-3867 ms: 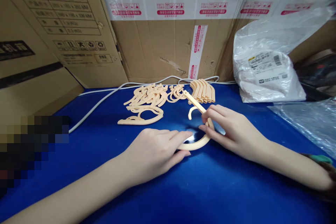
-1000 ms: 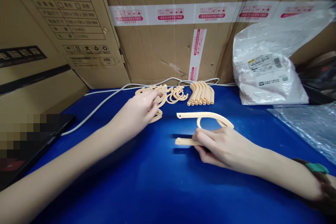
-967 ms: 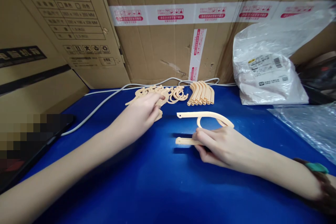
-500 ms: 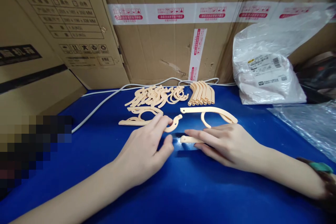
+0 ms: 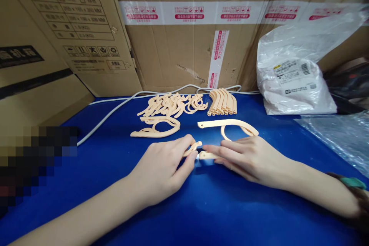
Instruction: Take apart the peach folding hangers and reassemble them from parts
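Note:
My left hand (image 5: 165, 169) pinches a cream plastic hanger hook (image 5: 196, 146) between thumb and fingertips, just above the table. Opposite it, my right hand (image 5: 245, 157) has its fingers closed around a straight-ended cream hanger arm (image 5: 208, 155); most of that piece is hidden by the hand. The hook's tip and the arm's holed end are close together but apart. Behind my right hand lies a joined hanger piece (image 5: 229, 123) with a curved hook beneath it. Beyond my left hand rests a folded hanger (image 5: 155, 134).
A loose pile of cream hooks (image 5: 170, 103) sits at the back of the blue table (image 5: 201, 211), beside a neat stack of hanger arms (image 5: 222, 103). A white cable (image 5: 109, 115) runs behind them. A plastic bag (image 5: 294, 84) stands at right, cardboard boxes (image 5: 178, 54) behind.
My left hand has drawn the hook toward me and slightly right, away from the folded hanger and nearer the arm's end. The hook has tilted flatter; my right hand has barely moved.

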Demonstrator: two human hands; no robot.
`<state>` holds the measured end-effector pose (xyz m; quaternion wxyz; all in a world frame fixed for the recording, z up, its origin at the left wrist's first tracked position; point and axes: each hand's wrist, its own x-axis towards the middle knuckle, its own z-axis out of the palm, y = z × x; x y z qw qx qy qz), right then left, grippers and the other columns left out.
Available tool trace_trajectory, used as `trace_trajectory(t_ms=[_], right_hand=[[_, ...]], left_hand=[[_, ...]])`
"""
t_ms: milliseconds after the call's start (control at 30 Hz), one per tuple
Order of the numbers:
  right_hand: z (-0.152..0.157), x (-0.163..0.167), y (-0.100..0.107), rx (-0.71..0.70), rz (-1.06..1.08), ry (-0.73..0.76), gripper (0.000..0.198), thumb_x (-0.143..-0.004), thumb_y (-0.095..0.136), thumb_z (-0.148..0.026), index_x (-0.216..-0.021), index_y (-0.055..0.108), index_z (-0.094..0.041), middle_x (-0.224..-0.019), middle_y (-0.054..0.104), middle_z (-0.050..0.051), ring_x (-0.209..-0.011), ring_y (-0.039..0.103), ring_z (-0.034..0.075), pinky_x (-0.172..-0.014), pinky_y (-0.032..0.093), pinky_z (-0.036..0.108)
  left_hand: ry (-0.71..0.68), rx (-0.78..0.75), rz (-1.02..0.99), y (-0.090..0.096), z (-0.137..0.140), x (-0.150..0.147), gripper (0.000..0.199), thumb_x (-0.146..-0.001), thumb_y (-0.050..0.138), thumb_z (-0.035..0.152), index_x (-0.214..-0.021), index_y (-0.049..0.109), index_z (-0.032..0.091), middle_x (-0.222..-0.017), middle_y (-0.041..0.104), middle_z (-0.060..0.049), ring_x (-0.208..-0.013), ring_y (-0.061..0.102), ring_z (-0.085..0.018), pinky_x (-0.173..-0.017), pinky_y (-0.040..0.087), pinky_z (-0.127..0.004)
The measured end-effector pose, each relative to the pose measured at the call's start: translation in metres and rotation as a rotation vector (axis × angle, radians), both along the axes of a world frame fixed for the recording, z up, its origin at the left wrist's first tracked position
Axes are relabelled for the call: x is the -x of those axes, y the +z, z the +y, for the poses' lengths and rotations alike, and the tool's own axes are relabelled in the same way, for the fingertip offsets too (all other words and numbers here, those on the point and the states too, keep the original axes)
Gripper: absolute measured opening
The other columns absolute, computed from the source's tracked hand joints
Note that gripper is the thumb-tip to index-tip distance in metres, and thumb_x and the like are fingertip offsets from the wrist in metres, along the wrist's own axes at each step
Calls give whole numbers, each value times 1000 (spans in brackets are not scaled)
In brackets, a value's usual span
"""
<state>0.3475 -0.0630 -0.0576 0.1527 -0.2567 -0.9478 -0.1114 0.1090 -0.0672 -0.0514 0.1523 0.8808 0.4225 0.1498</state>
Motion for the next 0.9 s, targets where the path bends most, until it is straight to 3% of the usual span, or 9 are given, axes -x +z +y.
trace_trajectory(t_ms=[600,900], right_hand=[[2,-1,0,-75,31,-24,35,-102,35,-27,-122,62,-17,-66,62,-2,-55,60,9,-51,38,23],[2,0,-2,27,39,-13,36,-102,37,-28,-122,62,-15,-74,68,2,-58,62,11,-54,42,24]], left_hand=[[-96,31,34,0,0,0,25,-99,25,29,-85,44,22,-74,57,3,-63,54,-16,-57,32,-29],[-145,-234,228,-3,2,-1,21,-98,34,34,-83,42,22,-65,62,1,-54,60,-19,-46,27,-27]])
